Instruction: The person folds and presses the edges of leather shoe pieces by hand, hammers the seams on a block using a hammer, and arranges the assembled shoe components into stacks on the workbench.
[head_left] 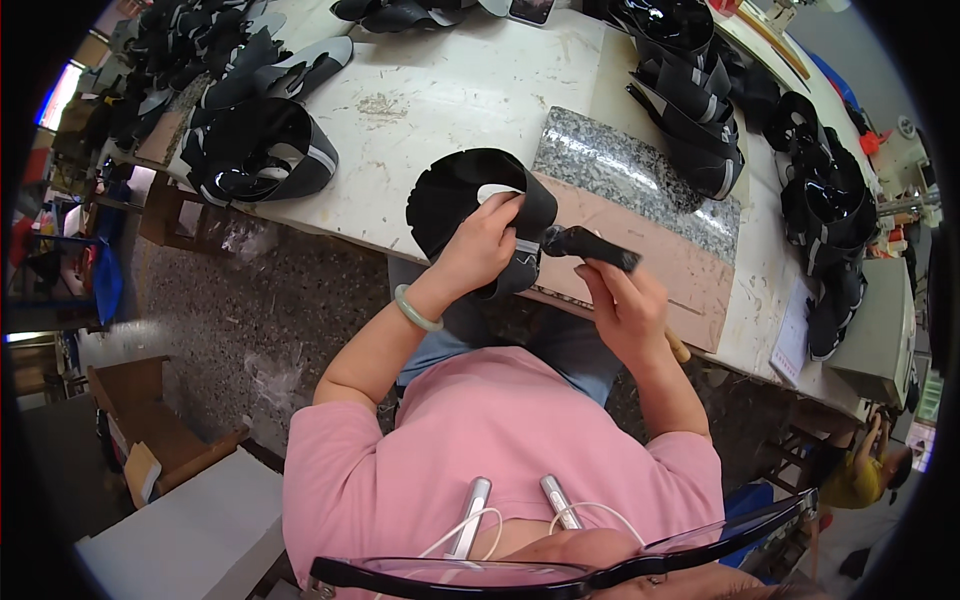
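Observation:
My left hand (pixel 485 245) is closed on a curved black shoe upper (pixel 445 200) with a pale grey stripe, pinching its edge near the table's front. The piece curls open, and a white patch of lining shows inside it. In my right hand (pixel 628 305) is a hammer (pixel 590 246) with a dark head, the rounded end close against the upper's right edge. A wooden handle end (pixel 678 346) sticks out below that hand. My right fingers wrap the hammer just under its head; the rest of the handle is hidden.
A speckled stone slab (pixel 640 165) and a pinkish board (pixel 640 265) lie right of the upper. More black uppers sit at the left (pixel 262 150) and right (pixel 690 120) of the white table (pixel 430 80). A cardboard box (pixel 165 410) stands on the left; another person (pixel 865 470) is at far right.

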